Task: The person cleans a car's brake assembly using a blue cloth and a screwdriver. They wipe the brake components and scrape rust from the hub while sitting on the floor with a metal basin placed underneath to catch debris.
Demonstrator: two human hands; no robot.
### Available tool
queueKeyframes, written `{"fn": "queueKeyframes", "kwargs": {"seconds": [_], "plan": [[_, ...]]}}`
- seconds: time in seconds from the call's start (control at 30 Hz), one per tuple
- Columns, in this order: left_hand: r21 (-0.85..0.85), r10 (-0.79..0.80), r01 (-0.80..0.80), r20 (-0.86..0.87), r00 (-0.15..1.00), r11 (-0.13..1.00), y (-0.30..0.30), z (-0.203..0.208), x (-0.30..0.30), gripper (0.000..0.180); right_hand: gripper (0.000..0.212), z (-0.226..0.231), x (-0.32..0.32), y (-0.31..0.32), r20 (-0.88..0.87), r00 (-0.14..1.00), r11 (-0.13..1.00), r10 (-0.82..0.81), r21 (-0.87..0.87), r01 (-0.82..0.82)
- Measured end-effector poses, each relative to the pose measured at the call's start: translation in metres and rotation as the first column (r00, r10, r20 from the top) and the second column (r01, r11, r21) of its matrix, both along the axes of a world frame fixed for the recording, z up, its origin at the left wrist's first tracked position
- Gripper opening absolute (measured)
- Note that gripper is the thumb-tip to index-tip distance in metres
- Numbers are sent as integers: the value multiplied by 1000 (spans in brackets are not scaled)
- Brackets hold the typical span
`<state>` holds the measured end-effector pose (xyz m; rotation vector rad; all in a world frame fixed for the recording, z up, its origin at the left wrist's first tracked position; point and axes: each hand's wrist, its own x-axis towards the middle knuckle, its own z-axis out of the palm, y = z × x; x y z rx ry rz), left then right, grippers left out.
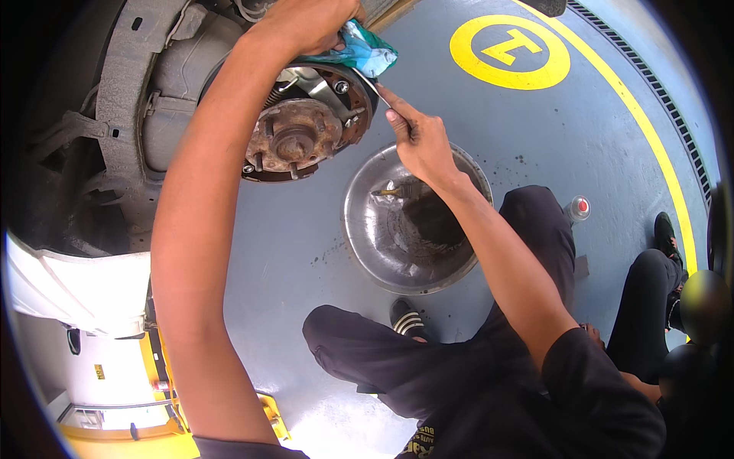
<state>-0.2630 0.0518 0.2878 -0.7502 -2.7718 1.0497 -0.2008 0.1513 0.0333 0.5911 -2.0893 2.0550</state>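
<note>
Up by the brake, my left hand (pixel 310 23) is closed on a crumpled blue-green plastic packet (pixel 359 50). Just right of the brake assembly is my right hand (pixel 420 141). Its index finger stretches to the outer edge of the curved brake shoe (pixel 367 115), with the thumb apart from it and the other fingers curled. A thin pale strip runs between the packet and that fingertip; what it is I cannot tell. The rusty wheel hub (pixel 294 136) with its studs sits amid the brake shoes, partly behind my left forearm.
Below the brake, a round metal basin (pixel 359 249) on the grey floor holds dark liquid and a brush (pixel 394 190). A red-capped clear bottle (pixel 579 208) stands near my right knee. Another person's leg (pixel 642 306) is at the right. Vehicle underbody parts (pixel 126 115) fill the upper left.
</note>
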Motion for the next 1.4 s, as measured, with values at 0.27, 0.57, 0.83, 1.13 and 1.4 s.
{"fn": "queueKeyframes", "kwargs": {"seconds": [0.27, 0.57, 0.83, 1.13, 1.4], "plan": [[-255, -167, 168, 25, 986, 952, 23, -99, -7, 9, 42, -64, 27, -25, 276, 950, 980, 147, -170, -102], [-401, 36, 56, 219, 975, 914, 7, -192, 20, 11, 41, -70, 64, -22, 655, 584, 867, 479, -250, -431], [219, -120, 102, 73, 990, 970, 24, -202, 116, 7, 40, -126, 92, -6, 392, 701, 410, 596, 603, -685], [949, 379, -262, 182, 908, 173, 3, -151, 197, 50, 38, -74, 62, 47, 279, 768, 261, 577, 827, -497], [916, 559, 297, -101, 823, -271, -76, -147, 224, 41, 36, -57, 109, 88, 502, 778, 849, 377, 149, -507]]}}
